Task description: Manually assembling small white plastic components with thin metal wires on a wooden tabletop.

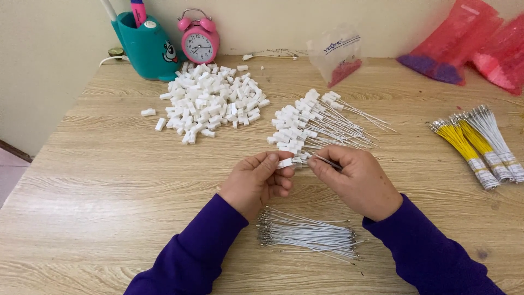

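Two hands — mid-table, roomy sides

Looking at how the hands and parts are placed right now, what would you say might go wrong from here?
The left hand pinches a small white connector by its edge, so it might slip as the right hand brings its thin wire up.

The loose wire bundle lies just under the wrists; a sleeve could scatter it.

The finished pile sits right behind the fingers and may get knocked.
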